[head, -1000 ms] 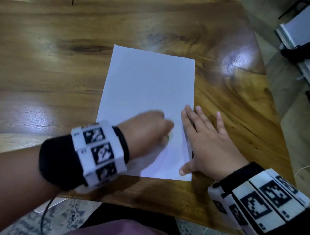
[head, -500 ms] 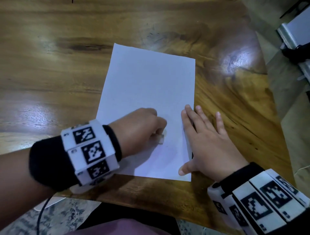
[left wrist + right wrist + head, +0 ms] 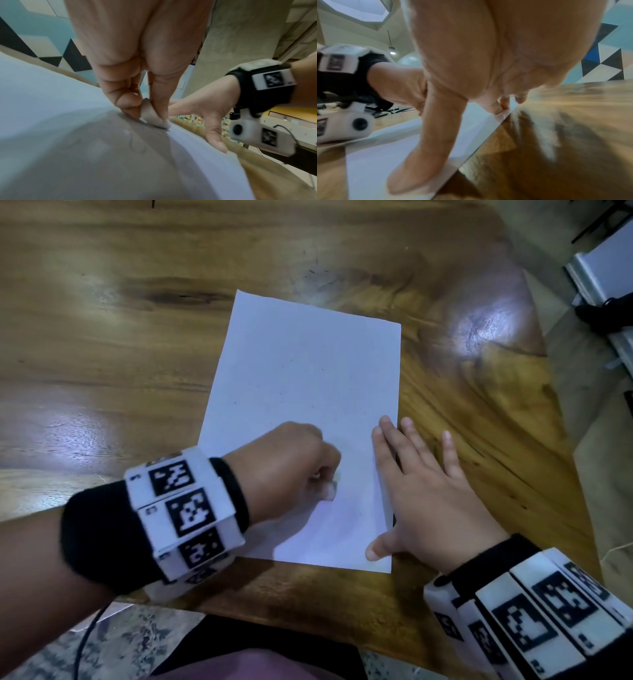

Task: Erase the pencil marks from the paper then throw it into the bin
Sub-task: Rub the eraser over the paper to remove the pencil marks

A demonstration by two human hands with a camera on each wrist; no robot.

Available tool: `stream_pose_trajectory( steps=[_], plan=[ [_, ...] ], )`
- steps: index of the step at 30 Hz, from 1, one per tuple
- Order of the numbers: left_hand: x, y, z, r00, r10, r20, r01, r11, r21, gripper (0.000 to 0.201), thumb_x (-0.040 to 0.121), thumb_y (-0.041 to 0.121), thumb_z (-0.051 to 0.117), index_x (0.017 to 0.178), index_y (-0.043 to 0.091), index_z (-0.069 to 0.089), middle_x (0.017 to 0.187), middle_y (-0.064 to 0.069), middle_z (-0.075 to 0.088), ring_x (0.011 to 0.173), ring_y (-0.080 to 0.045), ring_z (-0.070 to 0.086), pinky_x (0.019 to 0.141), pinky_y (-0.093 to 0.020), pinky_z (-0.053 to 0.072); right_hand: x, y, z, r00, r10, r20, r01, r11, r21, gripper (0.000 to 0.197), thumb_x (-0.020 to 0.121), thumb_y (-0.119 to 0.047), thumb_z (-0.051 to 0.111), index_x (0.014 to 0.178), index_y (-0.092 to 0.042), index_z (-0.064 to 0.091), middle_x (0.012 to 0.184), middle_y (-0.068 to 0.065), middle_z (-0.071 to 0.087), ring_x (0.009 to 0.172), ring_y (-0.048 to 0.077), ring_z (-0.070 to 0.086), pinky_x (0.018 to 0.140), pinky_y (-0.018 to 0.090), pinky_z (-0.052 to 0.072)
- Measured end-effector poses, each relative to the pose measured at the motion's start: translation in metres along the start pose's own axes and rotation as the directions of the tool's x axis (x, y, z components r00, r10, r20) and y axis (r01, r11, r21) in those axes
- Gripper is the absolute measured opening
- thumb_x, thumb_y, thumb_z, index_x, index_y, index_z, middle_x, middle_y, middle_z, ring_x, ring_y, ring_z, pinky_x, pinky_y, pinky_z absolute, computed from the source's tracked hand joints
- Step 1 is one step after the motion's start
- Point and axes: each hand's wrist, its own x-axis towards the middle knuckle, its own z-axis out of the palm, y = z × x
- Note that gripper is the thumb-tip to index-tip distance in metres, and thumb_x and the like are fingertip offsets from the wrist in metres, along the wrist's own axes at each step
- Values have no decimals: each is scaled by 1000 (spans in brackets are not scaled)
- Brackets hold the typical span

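Observation:
A white sheet of paper [image 3: 308, 378] lies flat on the wooden table [image 3: 102, 337], with small dark eraser crumbs scattered on it. My left hand [image 3: 294, 470] pinches a pale eraser [image 3: 151, 115] and presses its lower edge onto the lower part of the paper [image 3: 51, 121]. A faint pencil loop shows on the sheet just below the eraser in the left wrist view. My right hand [image 3: 424, 491] lies flat with straight fingers on the paper's right edge [image 3: 479, 125], thumb on the sheet, outer fingers on the wood. No bin is in view.
The table's near edge [image 3: 308, 621] runs just below the paper, and its right side slants off toward the floor [image 3: 599, 440]. A white and grey unit [image 3: 603, 278] stands on the floor at the far right. Bare wood surrounds the sheet.
My left hand has rubbed the eraser back and forth over the lower part of the sheet, shifting left and then slightly right. My right hand and the paper have stayed put.

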Motion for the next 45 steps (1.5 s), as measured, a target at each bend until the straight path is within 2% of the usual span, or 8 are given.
stream_pose_trajectory(
  steps=[8,12,24,29,36,39,41,45],
  plan=[
    [-38,-9,12,981,20,191,-14,999,-31,5,75,16,66,72,18,64,66,15,39,57,5,45,51,-4,25,0,1,0,1000,-5,8,5,1000,16,137,64,-64,69,141,-14,-33,148,-3,-40,134,15,-39,106,47,-26],
    [-5,-2,0,988,53,148,-57,998,22,6,74,18,67,68,15,65,71,7,46,66,-17,54,53,-19,28,0,1,0,1000,-7,4,7,1000,27,138,63,-63,71,141,-15,-33,148,-5,-40,133,14,-39,105,45,-26],
    [-10,6,9,940,114,323,-117,993,-12,8,79,15,58,81,16,66,79,8,49,72,-13,56,67,-22,41,1,3,1,1000,-7,20,6,999,51,138,64,-61,72,141,-17,-33,147,-7,-41,132,14,-40,105,46,-27],
    [40,29,0,984,17,178,-29,998,64,14,86,14,51,96,10,60,86,-5,50,82,-24,54,67,-25,37,3,4,2,1000,-11,20,10,999,39,136,62,-62,72,145,-18,-26,142,-10,-44,127,11,-43,104,47,-27],
    [4,34,14,849,98,519,-222,958,183,17,87,22,47,92,14,62,89,-7,50,73,-21,49,61,-28,32,2,5,2,1000,-15,15,14,999,51,139,62,-63,72,142,-17,-32,140,-10,-45,132,14,-41,103,46,-28],
    [20,37,9,923,69,379,-124,985,124,18,89,17,45,97,10,60,89,-4,53,66,-19,42,55,-19,29,4,6,3,1000,-10,21,9,999,40,139,62,-64,71,137,-18,-37,131,-10,-49,128,13,-43,103,47,-28],
    [34,42,8,968,57,245,-76,995,71,22,93,12,41,106,5,57,101,-11,61,89,-17,37,63,-12,32,5,5,3,1000,-3,25,3,1000,23,139,61,-66,70,131,-18,-40,130,-10,-51,126,13,-45,102,47,-29],
    [12,39,5,899,61,435,-166,964,208,20,91,18,40,96,14,58,87,-5,45,75,-18,51,59,-22,26,4,5,2,1000,-14,20,13,999,46,139,63,-63,71,139,-17,-36,133,-12,-47,131,14,-41,102,46,-29]
  ],
)
